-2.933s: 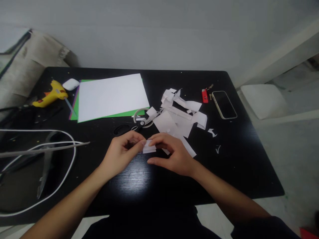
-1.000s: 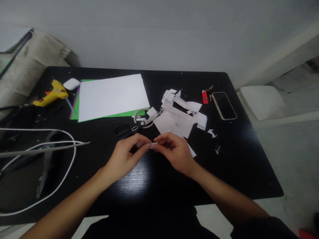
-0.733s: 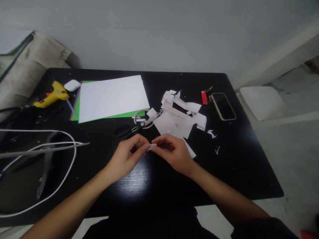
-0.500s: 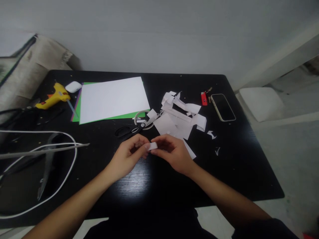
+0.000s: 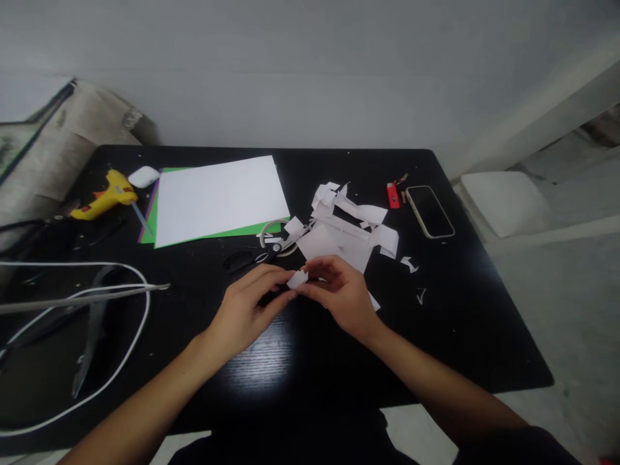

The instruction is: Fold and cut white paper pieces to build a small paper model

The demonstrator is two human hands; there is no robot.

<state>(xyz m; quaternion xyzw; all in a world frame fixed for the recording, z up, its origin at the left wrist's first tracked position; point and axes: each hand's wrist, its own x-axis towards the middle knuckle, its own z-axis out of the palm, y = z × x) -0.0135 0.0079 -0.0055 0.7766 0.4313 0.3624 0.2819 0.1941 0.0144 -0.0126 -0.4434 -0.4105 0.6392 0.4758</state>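
A small folded piece of white paper [image 5: 297, 279] is held up between both hands over the near middle of the table. My right hand [image 5: 343, 296] pinches its right side between thumb and fingers. At its left edge, my left hand [image 5: 249, 309] has thumb and fingertips closed in on the paper. Just beyond my left hand lie black-handled scissors [image 5: 239, 259], overlapping a pale ring like a tape roll [image 5: 264, 234]. Cut white paper scraps [image 5: 320, 245] are heaped behind my right hand, which hides part of them.
White, green and purple sheets [image 5: 220, 197] lie stacked at the back left, beside a yellow glue gun [image 5: 113, 190] and white case [image 5: 144, 176]. A white cable [image 5: 140, 332] loops at the left. A red lighter [image 5: 392, 196] and phone [image 5: 430, 212] lie at the right.
The small paper has been turned, now showing a wider, angular face instead of a narrow strip. My left fingers have straightened and shifted round its edge. The view has tilted slightly.
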